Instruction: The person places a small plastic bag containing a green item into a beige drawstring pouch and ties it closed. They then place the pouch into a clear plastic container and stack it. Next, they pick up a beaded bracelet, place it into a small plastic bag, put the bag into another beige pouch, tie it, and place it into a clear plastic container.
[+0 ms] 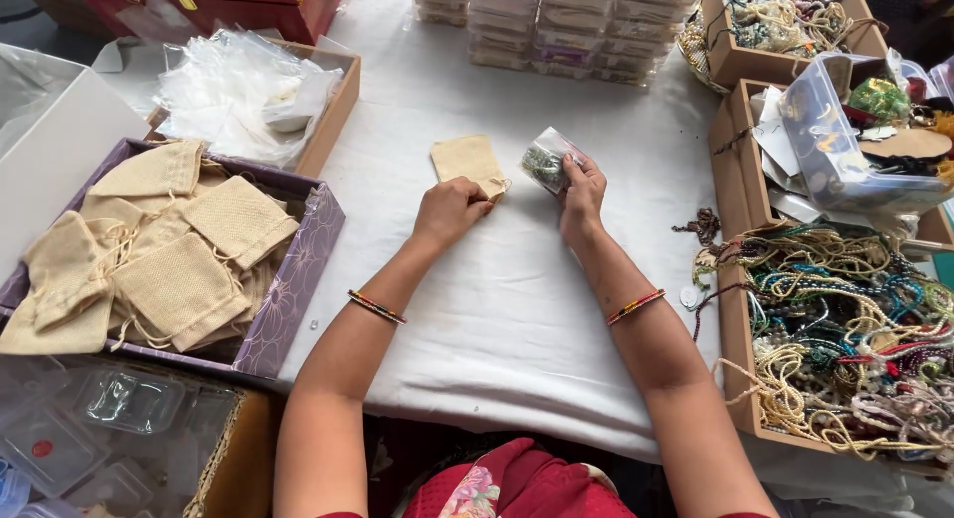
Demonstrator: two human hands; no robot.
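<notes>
My left hand (449, 209) pinches the near edge of a small beige cloth pouch (465, 161) that lies flat on the white tablecloth (497, 309). Just to its right, my right hand (581, 193) holds a small clear plastic bag (545, 161) with greenish beaded jewellery inside, lifted slightly off the cloth. The two hands are close together at the table's middle. Both wrists wear thin coloured bangles.
A purple box (298, 279) of several beige pouches sits at left, with a cardboard tray of clear plastic bags (248, 90) behind it. Cardboard trays of tangled bead necklaces (845, 339) line the right. Stacked clear boxes (566, 26) stand at the back. Clear plastic cases (109, 429) lie bottom left.
</notes>
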